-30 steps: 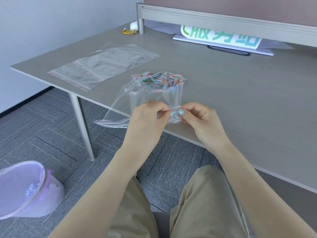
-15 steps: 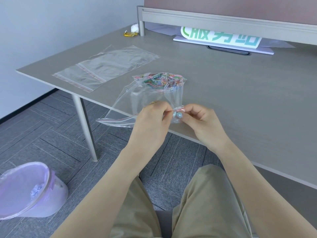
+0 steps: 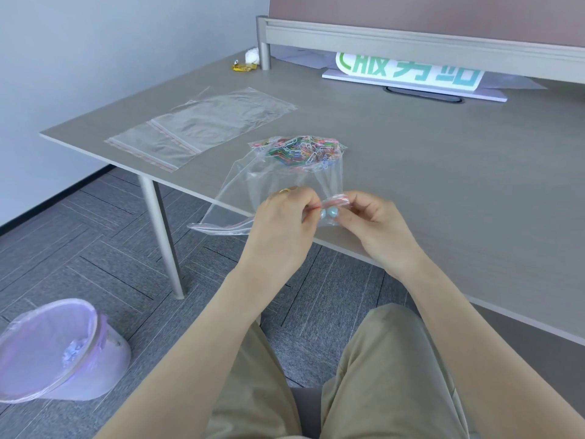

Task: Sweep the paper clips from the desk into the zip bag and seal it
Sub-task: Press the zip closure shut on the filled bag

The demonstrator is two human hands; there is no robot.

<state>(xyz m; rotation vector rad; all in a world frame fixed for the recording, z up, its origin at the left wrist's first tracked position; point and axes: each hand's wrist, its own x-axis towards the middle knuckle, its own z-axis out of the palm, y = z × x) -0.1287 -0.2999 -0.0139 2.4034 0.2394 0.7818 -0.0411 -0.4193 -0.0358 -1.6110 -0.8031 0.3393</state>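
left hand [image 3: 281, 223] and right hand [image 3: 370, 221] are pinching the zip bag [image 3: 278, 179] strip at the desk [image 3: 443, 185] near edge. paper clips [image 3: 299, 150] are bunching inside, at the far end.

**Both hands pinch the zip bag's seal at the desk edge**

The left hand [image 3: 281, 223] and right hand [image 3: 376, 223] pinch the red zip strip of the zip bag [image 3: 285, 182], thumbs touching. Coloured paper clips [image 3: 300, 150] bunch inside its far end, resting on the desk [image 3: 443, 185]. Left of the zip bag, spare bags [image 3: 199, 128] lie flat.
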